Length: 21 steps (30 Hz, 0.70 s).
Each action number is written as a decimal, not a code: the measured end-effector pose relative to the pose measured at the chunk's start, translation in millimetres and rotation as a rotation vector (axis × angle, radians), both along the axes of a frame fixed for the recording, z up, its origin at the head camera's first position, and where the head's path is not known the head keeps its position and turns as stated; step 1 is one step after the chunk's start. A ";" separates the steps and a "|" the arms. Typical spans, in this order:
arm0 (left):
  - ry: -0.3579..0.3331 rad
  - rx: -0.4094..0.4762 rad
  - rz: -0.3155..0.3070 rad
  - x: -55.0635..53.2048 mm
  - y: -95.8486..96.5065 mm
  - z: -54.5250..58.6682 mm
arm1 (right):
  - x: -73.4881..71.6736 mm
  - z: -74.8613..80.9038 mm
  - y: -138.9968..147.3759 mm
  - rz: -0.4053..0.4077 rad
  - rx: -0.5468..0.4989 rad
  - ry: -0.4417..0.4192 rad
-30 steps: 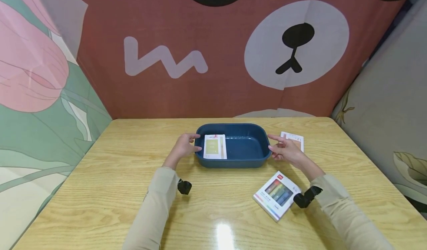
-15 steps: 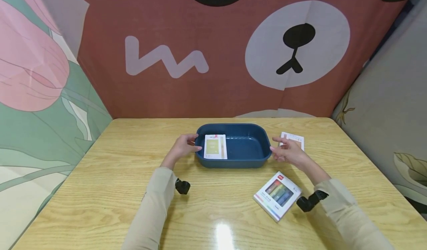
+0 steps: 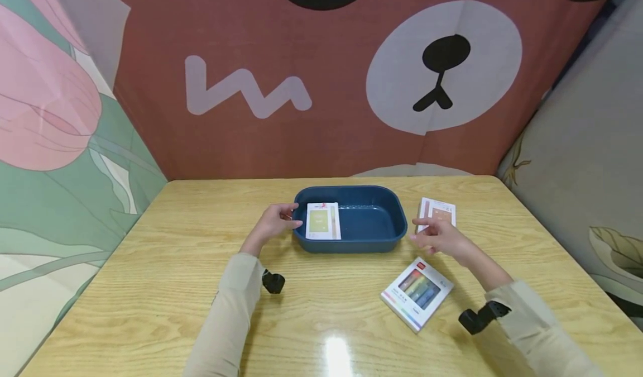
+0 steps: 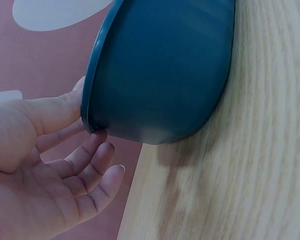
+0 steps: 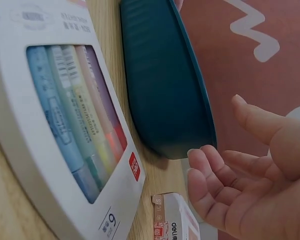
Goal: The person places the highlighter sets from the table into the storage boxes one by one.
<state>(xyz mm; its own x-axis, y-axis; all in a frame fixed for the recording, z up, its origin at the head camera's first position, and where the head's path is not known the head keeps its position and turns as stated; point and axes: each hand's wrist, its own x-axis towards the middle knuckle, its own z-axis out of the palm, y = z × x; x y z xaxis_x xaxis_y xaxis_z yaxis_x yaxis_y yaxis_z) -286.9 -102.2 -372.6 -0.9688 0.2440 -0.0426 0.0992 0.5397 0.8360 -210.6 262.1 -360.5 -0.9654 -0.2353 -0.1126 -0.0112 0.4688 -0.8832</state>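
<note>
Draped booth [image 3: 567, 159], cartoon backdrop [image 3: 331, 142], wooden table [image 3: 150, 299]

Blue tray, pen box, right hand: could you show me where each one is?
Blue tray [image 3: 373, 224]: head view, on the bare floor inside it.
Pen box [image 3: 419, 291]: head view, on its window.
Right hand [image 3: 444, 239]: head view, on the middle of the hand.

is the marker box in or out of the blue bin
Out: the marker box lies flat on the wooden table, with bare wood between it and the blue bin.
</note>
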 end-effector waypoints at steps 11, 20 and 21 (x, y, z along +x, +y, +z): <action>-0.021 0.000 0.015 1.1 0.5 -1.2 | 20.7 -1.9 2.5 0.010 0.022 0.003; -0.015 0.013 0.005 1.4 0.8 -0.4 | 30.6 -5.0 5.9 0.040 0.091 0.006; -0.013 0.011 0.005 1.3 0.6 -0.2 | 31.0 -5.2 6.4 0.038 0.117 0.008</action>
